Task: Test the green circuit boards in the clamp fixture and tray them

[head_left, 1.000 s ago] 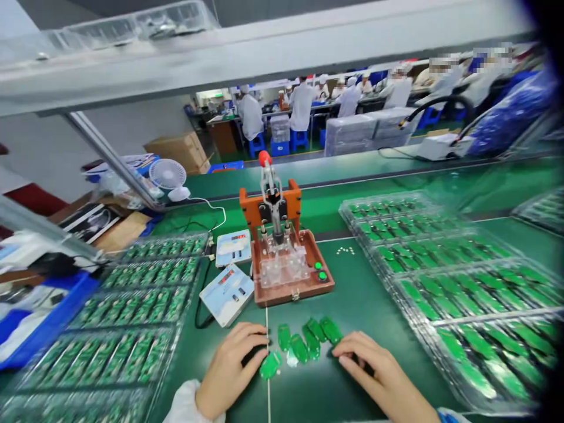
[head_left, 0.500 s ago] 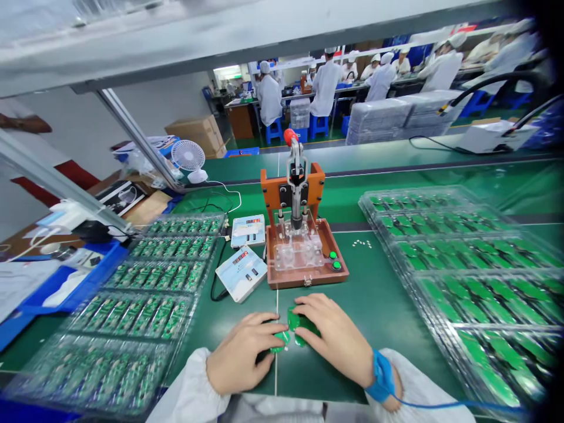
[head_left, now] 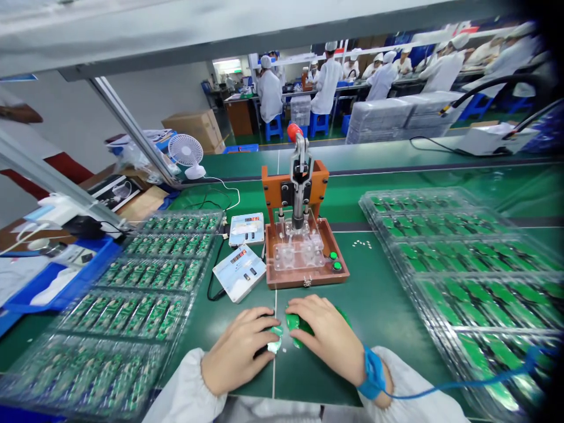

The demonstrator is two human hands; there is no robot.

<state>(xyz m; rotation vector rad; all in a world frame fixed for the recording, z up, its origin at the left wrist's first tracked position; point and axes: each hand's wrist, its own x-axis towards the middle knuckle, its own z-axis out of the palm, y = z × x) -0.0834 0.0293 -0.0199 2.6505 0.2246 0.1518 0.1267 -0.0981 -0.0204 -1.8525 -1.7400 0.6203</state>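
Note:
My left hand [head_left: 241,351] is closed with its fingertips round a small green circuit board [head_left: 275,335], tilted and catching light along its lower edge. My right hand [head_left: 329,339] grips another green circuit board [head_left: 292,322] just across the white table line; most of it lies under the palm, and a green edge shows beyond the knuckles. A narrow gap separates the two boards. A tiny white bit [head_left: 284,350] rests on the green mat between them. Round my right wrist sits a blue strap [head_left: 372,373] with a cord.
Ahead stands a press fixture [head_left: 304,278] with a red-tipped lever. Two display boxes [head_left: 240,276] lie left of it. Clear trays of boards flank me, left [head_left: 176,311] and right [head_left: 399,294]. White bits [head_left: 362,244] are scattered near the fixture. A fan [head_left: 185,150] stands behind.
My hands have drawn slightly apart, widening the gap between the boards. The board in my left hand is tilted differently and now reflects light. The view has shifted a little.

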